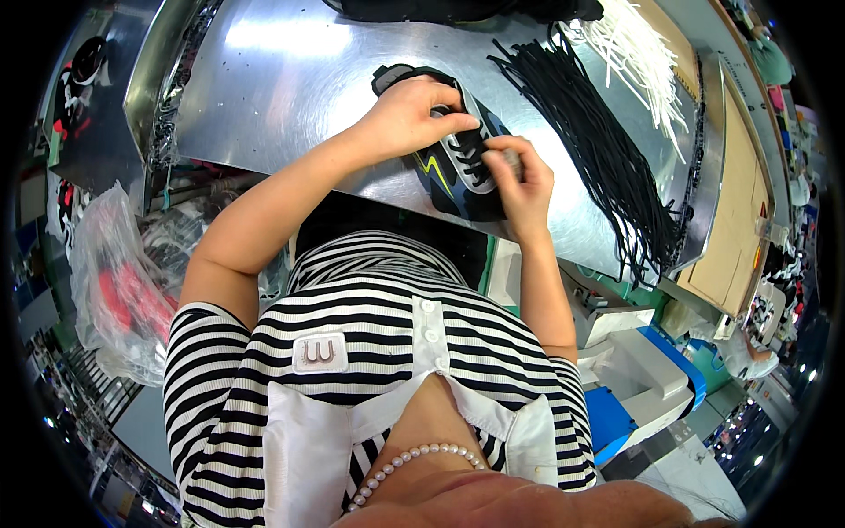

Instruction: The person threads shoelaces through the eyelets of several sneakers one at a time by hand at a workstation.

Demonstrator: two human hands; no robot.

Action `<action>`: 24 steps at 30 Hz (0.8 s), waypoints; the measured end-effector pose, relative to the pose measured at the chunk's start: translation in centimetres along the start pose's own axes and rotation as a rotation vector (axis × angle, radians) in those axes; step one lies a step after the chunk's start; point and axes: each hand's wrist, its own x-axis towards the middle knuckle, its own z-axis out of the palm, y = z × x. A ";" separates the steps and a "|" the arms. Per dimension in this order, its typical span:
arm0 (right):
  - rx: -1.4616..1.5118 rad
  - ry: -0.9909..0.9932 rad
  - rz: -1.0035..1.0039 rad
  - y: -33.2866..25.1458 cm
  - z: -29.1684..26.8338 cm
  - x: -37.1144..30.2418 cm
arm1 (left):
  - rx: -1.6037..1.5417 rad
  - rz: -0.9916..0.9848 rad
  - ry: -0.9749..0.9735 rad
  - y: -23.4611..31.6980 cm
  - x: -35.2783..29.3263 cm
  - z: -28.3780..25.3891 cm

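Observation:
A dark grey and black sneaker with a yellow-green mark on its side lies on the metal table, its toe toward me. Black shoelace crosses the pale eyelet strips over its tongue. Around the ankle end my left hand is closed, the thumb stretched across the upper part of the lacing. On the right side of the lacing my right hand is pinched, thumb against forefinger, at the shoelace; the fingertips hide the bit of lace between them.
The shiny metal table carries a long bundle of black shoelaces right of the sneaker, with white shoelaces beyond. A dark item lies at the far edge. Cardboard stands at right; a clear plastic bag hangs at left.

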 end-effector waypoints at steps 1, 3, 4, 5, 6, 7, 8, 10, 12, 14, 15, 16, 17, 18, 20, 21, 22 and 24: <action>0.150 0.121 0.167 0.4 -0.3 -0.4 | -0.020 -0.001 -0.007 -0.1 0.0 0.0; -0.017 0.216 0.314 1.1 -1.4 0.5 | -0.116 -0.013 -0.063 0.0 0.1 -0.6; -0.027 0.216 0.373 1.6 -1.8 1.0 | -0.163 -0.019 -0.091 0.2 0.2 -1.0; 0.058 0.184 0.365 2.1 -2.0 1.3 | -0.178 -0.023 -0.128 0.7 0.4 -1.5; 0.164 0.146 0.376 2.3 -2.0 1.2 | -0.203 -0.014 -0.152 0.5 0.7 -1.6; 0.270 0.106 0.386 2.3 -1.6 1.1 | -0.227 -0.006 -0.175 0.3 1.0 -1.6; 0.376 0.060 0.392 2.1 -1.4 1.3 | -0.251 0.001 -0.192 0.3 1.1 -1.8; 0.566 -0.038 0.623 0.8 -1.8 1.2 | -0.263 0.022 -0.212 0.8 1.1 -2.3; 0.591 0.012 0.572 0.5 -0.8 0.8 | -0.237 0.023 -0.267 1.5 1.4 -2.9; 0.631 0.121 0.506 1.5 0.3 0.3 | -0.254 0.096 -0.300 1.6 1.6 -3.3; 0.714 0.085 0.529 1.8 0.1 0.1 | -0.271 0.141 -0.288 1.4 1.4 -3.2; 0.797 0.049 0.552 1.6 -0.1 0.0 | -0.288 0.188 -0.278 1.5 1.2 -3.3; 0.888 0.045 0.530 1.0 0.3 -0.2 | -0.198 0.159 -0.236 2.6 0.7 -3.7; 0.913 0.106 0.504 0.9 0.4 -0.3 | -0.228 0.220 -0.073 2.6 0.2 -3.6; 0.963 0.226 0.440 0.9 0.6 -0.2 | -0.286 0.344 0.255 1.5 -1.3 -3.1; 1.025 0.251 0.412 0.7 0.7 0.0 | -0.665 0.176 0.407 0.8 -3.2 -2.2; 1.061 0.274 0.396 0.8 1.0 0.1 | -0.688 -0.038 0.506 0.7 -4.7 -1.4; 1.075 0.295 0.371 0.3 1.6 0.0 | -0.903 -0.461 0.347 -0.3 -6.9 1.8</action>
